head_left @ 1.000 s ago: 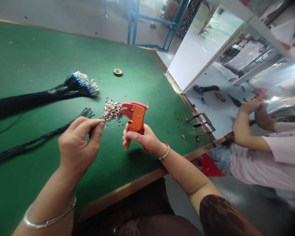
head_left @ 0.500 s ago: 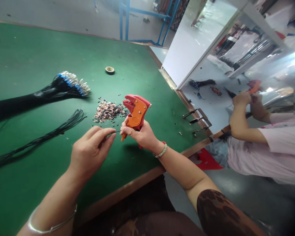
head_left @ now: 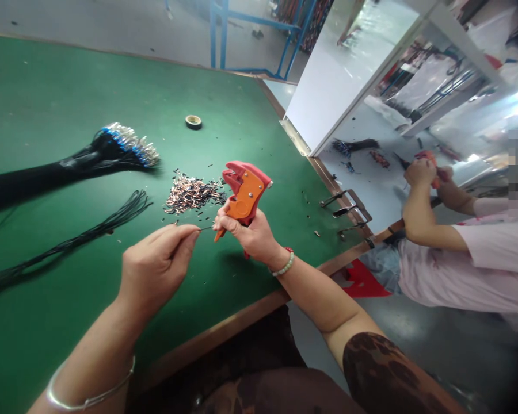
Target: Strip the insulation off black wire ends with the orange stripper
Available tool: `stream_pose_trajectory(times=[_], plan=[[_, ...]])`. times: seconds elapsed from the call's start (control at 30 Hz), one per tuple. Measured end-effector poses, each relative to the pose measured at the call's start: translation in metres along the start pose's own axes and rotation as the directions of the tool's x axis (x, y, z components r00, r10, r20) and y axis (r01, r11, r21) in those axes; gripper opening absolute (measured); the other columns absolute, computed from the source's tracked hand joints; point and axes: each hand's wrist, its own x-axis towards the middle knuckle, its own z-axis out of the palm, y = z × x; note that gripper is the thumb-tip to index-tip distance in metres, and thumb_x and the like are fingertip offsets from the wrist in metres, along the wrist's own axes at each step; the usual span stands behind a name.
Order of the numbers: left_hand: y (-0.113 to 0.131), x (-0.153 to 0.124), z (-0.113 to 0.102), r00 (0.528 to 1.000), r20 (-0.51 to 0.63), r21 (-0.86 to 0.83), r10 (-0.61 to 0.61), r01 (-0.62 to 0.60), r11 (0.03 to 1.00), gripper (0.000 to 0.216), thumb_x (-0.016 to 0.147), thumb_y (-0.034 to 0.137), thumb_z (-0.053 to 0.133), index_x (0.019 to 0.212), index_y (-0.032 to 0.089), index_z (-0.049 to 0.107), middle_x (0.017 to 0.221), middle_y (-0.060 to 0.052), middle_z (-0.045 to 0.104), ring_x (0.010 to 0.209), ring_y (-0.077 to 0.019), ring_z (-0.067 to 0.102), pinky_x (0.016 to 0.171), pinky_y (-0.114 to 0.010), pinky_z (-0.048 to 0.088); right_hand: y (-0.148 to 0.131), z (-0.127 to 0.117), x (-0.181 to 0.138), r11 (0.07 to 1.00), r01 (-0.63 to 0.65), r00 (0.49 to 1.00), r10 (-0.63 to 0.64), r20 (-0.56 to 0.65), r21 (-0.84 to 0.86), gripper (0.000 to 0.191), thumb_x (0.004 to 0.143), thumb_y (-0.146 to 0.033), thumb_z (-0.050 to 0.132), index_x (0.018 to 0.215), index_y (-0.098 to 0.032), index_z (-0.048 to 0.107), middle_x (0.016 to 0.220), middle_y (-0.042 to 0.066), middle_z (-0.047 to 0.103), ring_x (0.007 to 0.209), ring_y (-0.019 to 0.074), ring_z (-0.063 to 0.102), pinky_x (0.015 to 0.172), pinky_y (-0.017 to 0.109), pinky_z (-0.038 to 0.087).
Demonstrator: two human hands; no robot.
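Note:
My right hand [head_left: 254,233] is wrapped round the handles of a red and orange wire stripper [head_left: 247,192], its jaws pointing up and to the left. My left hand [head_left: 162,253] pinches a thin dark wire [head_left: 205,228], which spans the short gap to the fingertips of my right hand. Just behind the tool lies a heap of copper and black wire scraps [head_left: 192,192]. To the left, a bunch of loose black wires [head_left: 112,221] rests on the green tabletop [head_left: 90,322].
A thick black wire bundle [head_left: 69,167] with blue and silver terminals lies at the left. A tape roll [head_left: 193,122] sits farther back. Metal clamps [head_left: 347,210] are at the table's right edge. At the right, a person [head_left: 470,241] holds a similar orange tool.
My right hand and the wire stripper have shifted slightly up and right. My left hand has moved a little left, its fingers closing tighter. The other person's hands have moved as well.

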Motion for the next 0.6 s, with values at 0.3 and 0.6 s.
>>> stream_pose_trajectory(times=[0.3, 0.6], plan=[[0.001, 0.001, -0.006, 0.936, -0.037, -0.097, -0.351, 0.346, 0.933, 0.017, 0.093, 0.038, 0.07, 0.092, 0.023, 0.078, 0.073, 0.002, 0.075, 0.059, -0.0113, 0.064, 0.06, -0.024, 0.05, 0.002, -0.029, 0.014, 0.956, 0.123, 0.974, -0.167, -0.15, -0.267, 0.041, 0.088, -0.053, 0.078, 0.103, -0.021, 0.057, 0.095, 0.003, 0.066, 0.079, 0.0157, 0.068, 0.078, 0.036, 0.06], [0.009, 0.002, -0.001, 0.968, -0.037, -0.068, -0.249, 0.246, 0.967, 0.013, 0.096, 0.029, 0.065, 0.091, 0.021, 0.074, 0.075, 0.004, 0.074, 0.059, -0.0079, 0.063, 0.062, -0.018, 0.049, 0.005, -0.015, 0.002, 0.988, 0.011, 0.994, 0.007, 0.11, -0.156, 0.037, 0.09, -0.046, 0.076, 0.11, -0.019, 0.059, 0.098, 0.005, 0.069, 0.081, 0.0173, 0.068, 0.077, 0.036, 0.062]])
